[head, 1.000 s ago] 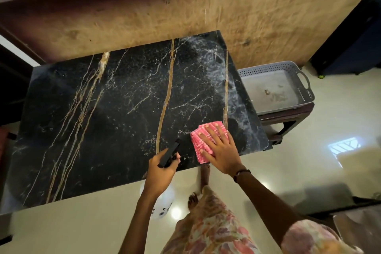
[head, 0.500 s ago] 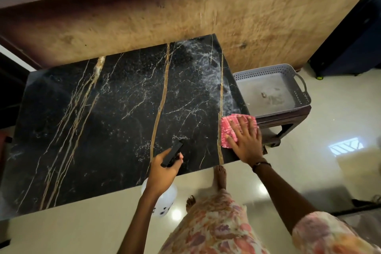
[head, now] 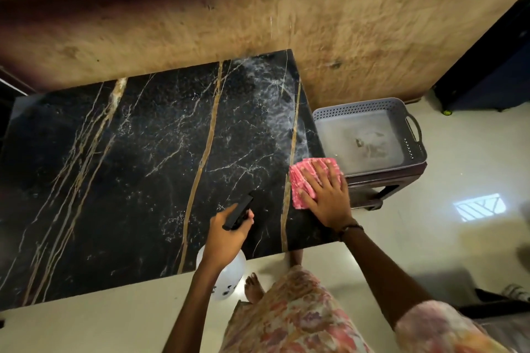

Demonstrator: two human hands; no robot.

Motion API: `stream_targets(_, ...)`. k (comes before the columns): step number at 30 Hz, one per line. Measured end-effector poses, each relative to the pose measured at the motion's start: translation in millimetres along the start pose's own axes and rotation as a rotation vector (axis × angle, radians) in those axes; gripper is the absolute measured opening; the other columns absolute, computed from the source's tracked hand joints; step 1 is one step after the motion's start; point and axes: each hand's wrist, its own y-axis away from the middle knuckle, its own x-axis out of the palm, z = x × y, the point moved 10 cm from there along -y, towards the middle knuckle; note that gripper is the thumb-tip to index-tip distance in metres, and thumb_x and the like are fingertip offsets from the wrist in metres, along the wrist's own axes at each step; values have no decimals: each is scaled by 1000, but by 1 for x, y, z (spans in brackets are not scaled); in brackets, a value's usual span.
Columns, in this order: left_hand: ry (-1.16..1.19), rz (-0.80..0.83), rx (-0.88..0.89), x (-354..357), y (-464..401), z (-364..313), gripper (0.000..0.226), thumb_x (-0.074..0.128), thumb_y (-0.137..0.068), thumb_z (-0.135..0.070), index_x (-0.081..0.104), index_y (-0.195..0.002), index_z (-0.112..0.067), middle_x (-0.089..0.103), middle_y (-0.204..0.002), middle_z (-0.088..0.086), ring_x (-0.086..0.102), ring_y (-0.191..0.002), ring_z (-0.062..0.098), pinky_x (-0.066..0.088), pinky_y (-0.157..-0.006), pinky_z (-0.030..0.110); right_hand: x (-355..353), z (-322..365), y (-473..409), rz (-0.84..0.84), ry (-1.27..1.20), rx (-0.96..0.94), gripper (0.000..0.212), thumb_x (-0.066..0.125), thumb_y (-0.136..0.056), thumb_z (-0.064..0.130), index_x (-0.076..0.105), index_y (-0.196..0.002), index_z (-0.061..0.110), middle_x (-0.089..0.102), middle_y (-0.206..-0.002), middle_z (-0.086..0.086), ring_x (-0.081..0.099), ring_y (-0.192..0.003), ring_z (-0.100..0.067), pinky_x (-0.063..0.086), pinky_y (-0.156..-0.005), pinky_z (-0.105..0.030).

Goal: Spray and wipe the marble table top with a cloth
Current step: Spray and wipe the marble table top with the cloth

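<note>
The black marble table top (head: 137,169) with gold and white veins fills the middle of the view. A folded pink cloth (head: 301,180) lies at its right edge. My right hand (head: 327,195) presses flat on the cloth with straight, spread fingers. My left hand (head: 226,235) grips the black head of a spray bottle (head: 226,278) near the front edge; the bottle's white body hangs below my wrist. A pale misted patch lies on the marble toward the far right corner.
A grey perforated basket (head: 413,135) stands on a dark low stool (head: 384,183) just right of the table. A brown textured wall runs behind the table. Glossy pale floor and my bare feet are below, with dark furniture at the far right.
My right hand slid the pink cloth from the front middle-right of the marble out to the right edge and slightly farther back. My left hand with the spray bottle stayed about in place.
</note>
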Motion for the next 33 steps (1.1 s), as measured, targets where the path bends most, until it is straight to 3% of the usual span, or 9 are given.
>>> stream_targets(2, -14, -18, -4, 4, -8, -4, 21, 60, -85, -1, 66, -79, -20, 67, -78, 2, 60, -63, -4, 44, -56, 15, 2, 26, -28, -4, -15, -36, 65, 23, -93, 63, 26, -150, 32, 22, -158, -4, 13, -146, -32, 12, -114, -62)
stream_targets(6, 3, -21, -29, 15, -22, -9, 23, 60, -84, -1, 65, -74, -21, 61, -63, 8, 46, -45, 7, 36, -52, 24, 20, 89, -25, 10, -4, -316, 61, 34, -94, 57, 28, -150, 32, 25, -158, -4, 15, -147, -30, 20, -113, -62)
stream_targets(10, 3, -27, -51, 24, -39, -15, 23, 60, -85, -4, 64, -71, -21, 60, -54, 0, 43, -47, 11, 35, -52, 28, 15, 72, 13, 20, 27, -521, 56, 34, -94, 58, 34, -145, 35, 37, -152, -1, 29, -142, -26, 20, -116, -53)
stream_targets(13, -32, -36, -47, 28, -53, -23, 11, 60, -85, -6, 66, -81, -13, 66, -81, 19, 52, -57, 15, 39, -54, 26, -2, 16, -5, 10, 31, -456, 57, 29, -95, 61, 31, -147, 36, 35, -153, -2, 27, -143, -27, 18, -115, -53)
stream_targets(19, -14, -60, -28, 35, -76, -41, 12, 60, -85, -4, 66, -81, -14, 65, -83, 24, 49, -53, 15, 39, -53, 26, -22, 8, -114, 6, -11, -230, 63, 32, -92, 58, 34, -147, 28, 31, -155, -6, 18, -145, -33, 18, -114, -60)
stream_targets(22, 1, -78, -17, 37, -89, -49, 9, 60, -85, -5, 65, -81, -12, 58, -71, 26, 44, -54, 23, 36, -52, 35, -13, 55, -141, 27, 9, -330, 62, 29, -93, 59, 32, -149, 31, 27, -157, -5, 16, -146, -32, 20, -113, -62)
stream_targets(25, 20, -105, -24, 36, -101, -53, 26, 60, -84, -2, 62, -69, -23, 50, -48, -4, 41, -46, 15, 35, -48, 31, -5, 86, -121, 26, 35, -530, 58, 31, -94, 56, 36, -145, 29, 30, -156, -6, 22, -145, -32, 23, -113, -60)
stream_targets(28, 49, -96, -44, 36, -113, -57, 19, 61, -86, -4, 63, -71, -16, 48, -45, -5, 39, -42, 10, 33, -48, 28, -6, 64, -90, 29, 68, -639, 58, 28, -97, 58, 28, -149, 32, 25, -158, -3, 17, -147, -29, 13, -118, -53)
stream_targets(33, 27, -97, 2, 29, -133, -70, 9, 57, -87, -3, 63, -79, -4, 55, -70, 32, 42, -48, 16, 35, -49, 30, -30, -10, -121, 42, 50, -452, 64, 21, -95, 66, 31, -148, 32, 29, -156, -3, 21, -145, -27, 18, -116, -54)
